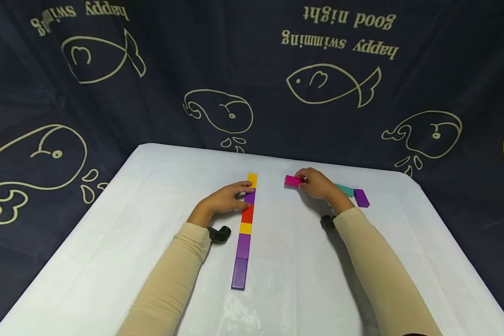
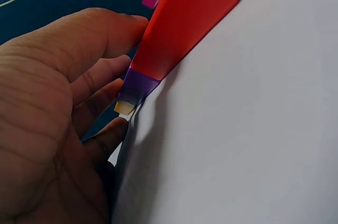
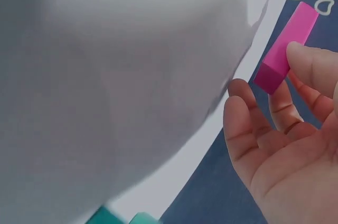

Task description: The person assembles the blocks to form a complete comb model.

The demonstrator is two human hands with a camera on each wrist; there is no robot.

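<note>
Yellow, purple and red blocks form a straight end-to-end row on the table. Alongside its far part, my left hand [image 1: 226, 198] rests with fingers extended. The thumb touches the side of the red block [image 2: 177, 26], and the fingertips lie by the purple block [image 2: 138, 84] and the far yellow block [image 1: 253, 180]. To the right of the row, my right hand [image 1: 318, 185] pinches a magenta block [image 3: 288, 47] between thumb and fingers, seemingly just above the table. The nearer end of the row has a small yellow block [image 1: 245, 228] and two purple blocks [image 1: 243, 246].
Beyond my right wrist lie a teal block [image 1: 346, 190] and a tilted purple block [image 1: 361, 198]. The white table [image 1: 319, 280] ends at a far edge, against a dark cloth [image 1: 260, 60] printed with fish and whales. Both wrists wear small black devices [image 1: 220, 234].
</note>
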